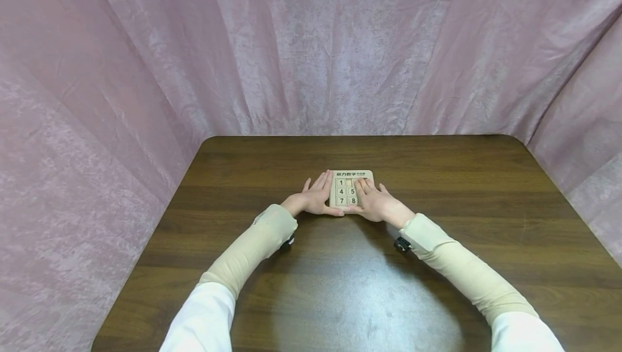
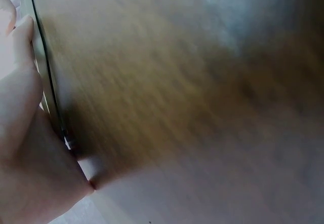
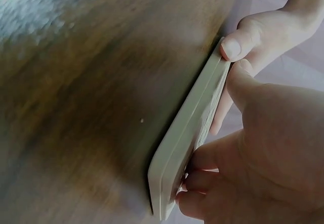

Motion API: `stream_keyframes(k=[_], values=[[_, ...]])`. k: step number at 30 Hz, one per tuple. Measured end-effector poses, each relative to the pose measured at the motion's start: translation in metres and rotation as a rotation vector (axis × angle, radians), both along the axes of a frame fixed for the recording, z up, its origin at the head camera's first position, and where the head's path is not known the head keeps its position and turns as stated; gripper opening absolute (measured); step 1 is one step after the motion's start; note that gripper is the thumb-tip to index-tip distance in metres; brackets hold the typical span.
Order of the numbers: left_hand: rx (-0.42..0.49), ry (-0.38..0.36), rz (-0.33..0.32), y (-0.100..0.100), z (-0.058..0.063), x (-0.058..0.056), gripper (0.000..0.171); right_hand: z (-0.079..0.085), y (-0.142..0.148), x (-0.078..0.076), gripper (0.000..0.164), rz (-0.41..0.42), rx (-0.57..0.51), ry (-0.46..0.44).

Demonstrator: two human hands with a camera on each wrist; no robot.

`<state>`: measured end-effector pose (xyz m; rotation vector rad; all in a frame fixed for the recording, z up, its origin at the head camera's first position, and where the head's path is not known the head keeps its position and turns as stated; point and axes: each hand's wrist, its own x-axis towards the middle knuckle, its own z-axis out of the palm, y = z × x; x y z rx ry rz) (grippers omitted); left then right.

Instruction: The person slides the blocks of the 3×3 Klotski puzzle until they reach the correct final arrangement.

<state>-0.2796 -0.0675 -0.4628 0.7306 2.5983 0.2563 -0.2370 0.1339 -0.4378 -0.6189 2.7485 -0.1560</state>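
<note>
A pale number sliding puzzle lies flat on the table, dark characters along its far edge. Tiles 1, 4, 5, 7 and 8 show; a yellowish gap sits right of the 1. My left hand lays straight fingers along the puzzle's left side, its thumb across the near left corner. With extended fingers, my right hand touches the tiles in the right column, hiding most of them. In the right wrist view the right thumb rests by the near edge, close to the left thumb.
The brown wooden table has rounded far corners. Pink velvet curtains hang behind it and at both sides. Dark devices are strapped under both sleeved wrists, one below the right cuff. Light glares off the near tabletop.
</note>
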Motion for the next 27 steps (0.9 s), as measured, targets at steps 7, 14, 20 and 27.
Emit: stream_keyframes(k=[7, 14, 20, 27], values=[[-0.010, 0.012, -0.005, 0.0002, 0.0002, 0.0001, 0.119, -0.0011, -0.0029, -0.0008, 0.085, 0.013, -0.002, 0.015], [-0.005, 0.017, -0.005, 0.0005, -0.0003, 0.0002, 0.119, -0.0035, -0.0069, -0.0022, 0.087, 0.018, -0.006, 0.020], [-0.003, 0.010, -0.005, 0.0007, -0.0020, -0.0006, 0.118, -0.0034, -0.0092, -0.0002, 0.088, 0.017, -0.018, 0.005], [-0.001, 0.005, 0.006, 0.0000, -0.0049, -0.0032, 0.118, -0.0027, -0.0091, 0.0008, 0.087, 0.041, -0.019, 0.018]])
